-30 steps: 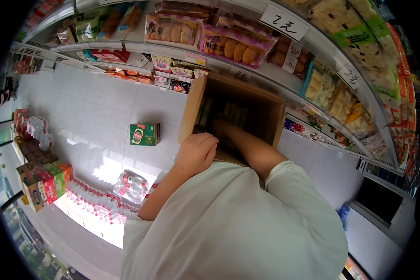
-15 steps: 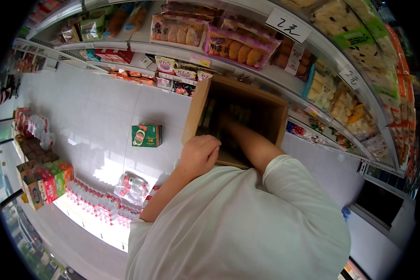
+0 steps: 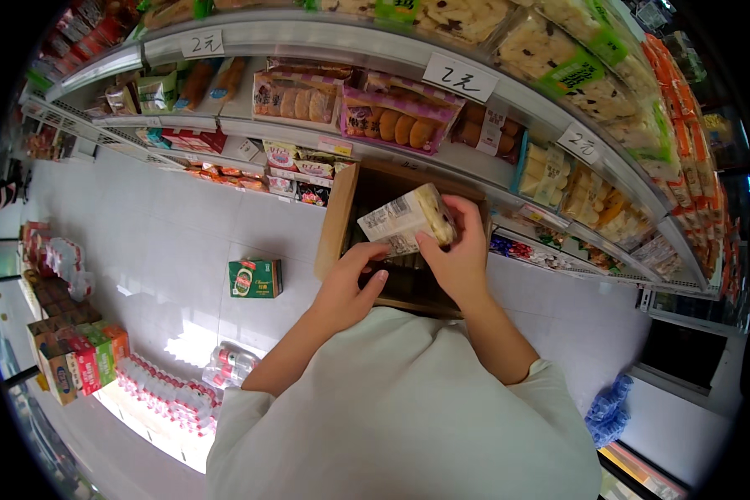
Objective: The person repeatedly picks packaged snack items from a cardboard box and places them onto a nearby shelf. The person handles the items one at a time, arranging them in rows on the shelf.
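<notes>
A clear-wrapped packet of pale bread [image 3: 406, 218] with a printed label side is tilted over an opened cardboard box [image 3: 335, 221]. My right hand [image 3: 460, 254] grips its right end, thumb on the near side and fingers around the far side. Beside the packet's lower left corner is my left hand [image 3: 354, 279], its thumb and fingers apart; its fingertips reach the packet's edge. The box stands right in front of my body, and its dark inside is mostly hidden by the packet and my hands.
Beyond the box, curved store shelves hold bagged breads [image 3: 389, 121] and white handwritten price cards [image 3: 461, 77]. A green carton [image 3: 256, 278] sits on the floor to the left. Packed bottles [image 3: 162, 392] and coloured cartons [image 3: 79, 350] line the far left. Blue plastic [image 3: 610, 412] lies at the right.
My right hand has come up out of the box with the bread packet. My left hand has left the box's near left edge and is now beside the packet. The view has shifted slightly.
</notes>
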Motion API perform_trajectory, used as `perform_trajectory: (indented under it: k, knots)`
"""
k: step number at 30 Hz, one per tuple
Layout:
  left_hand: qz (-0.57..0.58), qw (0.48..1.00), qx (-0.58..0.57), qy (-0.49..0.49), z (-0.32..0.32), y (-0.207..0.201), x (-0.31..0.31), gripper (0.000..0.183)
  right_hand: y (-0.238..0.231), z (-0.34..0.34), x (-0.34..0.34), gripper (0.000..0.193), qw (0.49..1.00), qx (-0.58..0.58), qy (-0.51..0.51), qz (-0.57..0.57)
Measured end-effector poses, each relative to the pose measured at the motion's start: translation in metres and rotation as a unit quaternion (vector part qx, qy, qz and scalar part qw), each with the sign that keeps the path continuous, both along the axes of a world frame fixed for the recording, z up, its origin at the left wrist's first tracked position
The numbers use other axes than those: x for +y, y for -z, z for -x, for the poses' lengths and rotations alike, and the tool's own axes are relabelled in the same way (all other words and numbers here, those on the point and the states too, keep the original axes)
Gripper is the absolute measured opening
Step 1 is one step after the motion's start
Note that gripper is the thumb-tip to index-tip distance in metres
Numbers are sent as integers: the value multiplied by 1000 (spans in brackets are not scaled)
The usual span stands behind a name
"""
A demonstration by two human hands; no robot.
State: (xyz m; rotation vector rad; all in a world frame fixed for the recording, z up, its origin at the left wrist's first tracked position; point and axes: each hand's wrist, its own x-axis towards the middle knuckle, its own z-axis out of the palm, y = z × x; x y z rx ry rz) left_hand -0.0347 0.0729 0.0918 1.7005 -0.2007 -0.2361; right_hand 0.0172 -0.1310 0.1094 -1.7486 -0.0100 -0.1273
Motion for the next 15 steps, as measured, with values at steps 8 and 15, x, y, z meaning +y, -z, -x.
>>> perform_trajectory:
  k: [8, 15]
  knots:
    - [317, 939, 53, -124, -20, -51, -26, 82, -39, 31, 13, 51, 873, -393, -153, 245]
    - [397, 902, 105, -129, -27, -47, -3, 52, -41, 37, -7, 60, 973, -224, 43, 27]
